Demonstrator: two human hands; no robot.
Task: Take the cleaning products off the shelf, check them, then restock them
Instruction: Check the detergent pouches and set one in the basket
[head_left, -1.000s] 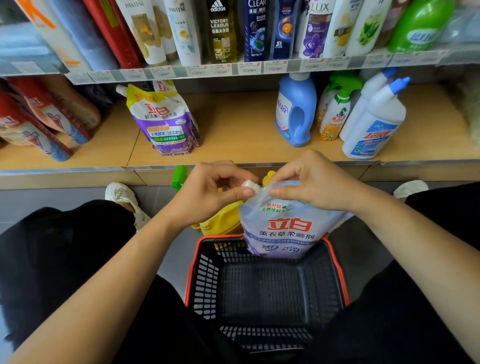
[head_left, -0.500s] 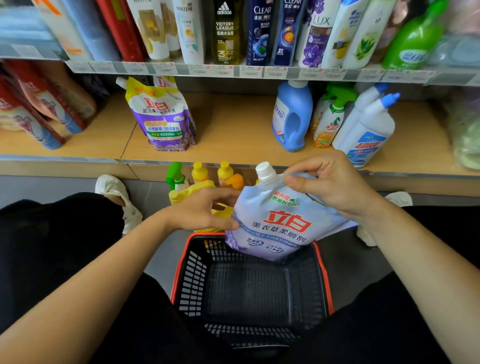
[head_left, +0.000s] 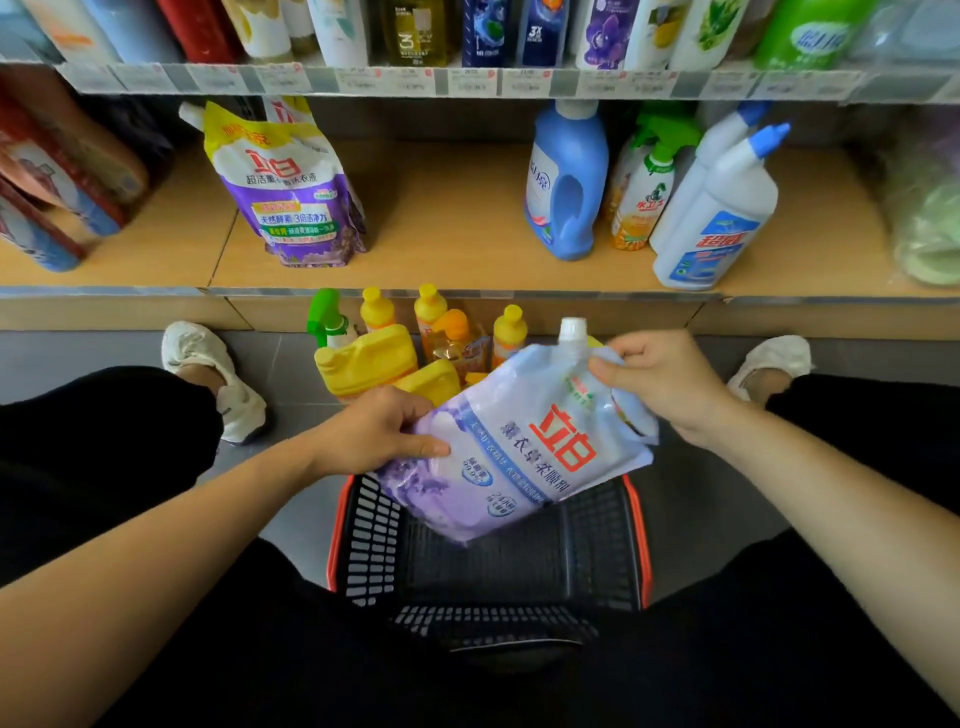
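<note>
- Centre frame: pouch (head_left: 519, 457) slants from lower left to upper right above basket (head_left: 643, 551), cap (head_left: 572, 330) toward shelf (head_left: 457, 249).
- Left hand (head_left: 374, 431) grips its base; right hand (head_left: 660, 384) pinches the top corner.

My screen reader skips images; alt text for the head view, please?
Two hands hold a pale purple refill pouch tilted over a black basket: the left hand grips its left side, the right hand pinches the top beside the white cap. Yellow bottles stand on the floor before a stocked shelf.

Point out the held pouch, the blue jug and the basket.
held pouch (head_left: 519, 457), head view, front label
blue jug (head_left: 576, 150), head view, upper body
basket (head_left: 643, 545), head view, right orange rim
</note>
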